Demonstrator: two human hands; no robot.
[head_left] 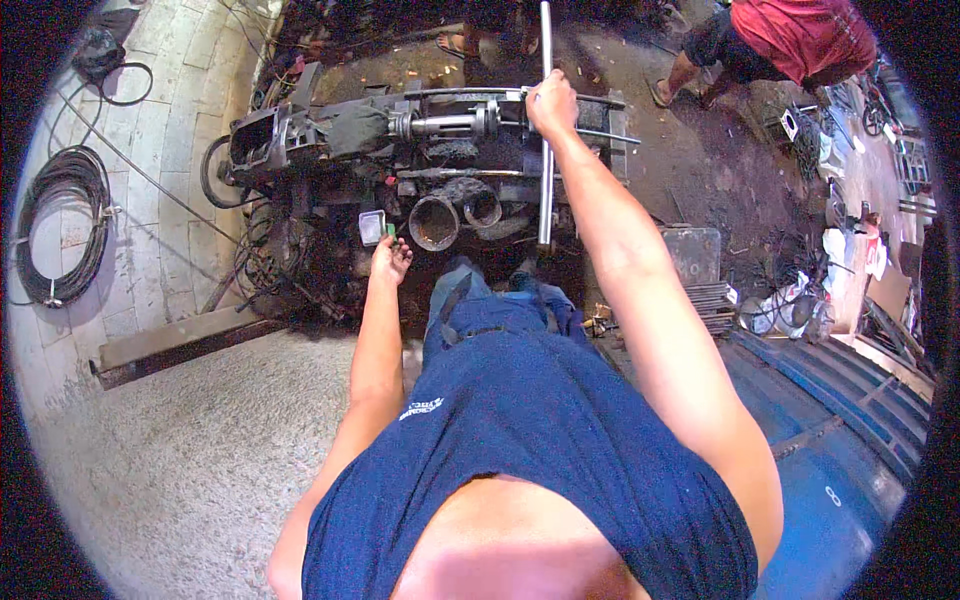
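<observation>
A long bare metal rod (546, 200) runs away from me, lying across the machine. My right hand (553, 103) is closed round its upper part. At the machine's near side, my left hand (391, 258) has its fingers curled with the palm partly up. At its fingertips shows a small green piece (390, 230), beside a small shallow pale box (372, 227); whether the fingers hold either one is unclear. Right of that hand are two round, rusty pipe-like openings, the larger ring (434, 222) nearest. Beyond them lies the machine's horizontal shaft (450, 124).
A dark housing (262, 140) forms the machine's left end. A coil of black cable (62, 225) hangs or lies at far left. A person in a red top (805, 40) is at upper right. Blue metal panels (800, 470) and a stack of thin bars (712, 302) are at right.
</observation>
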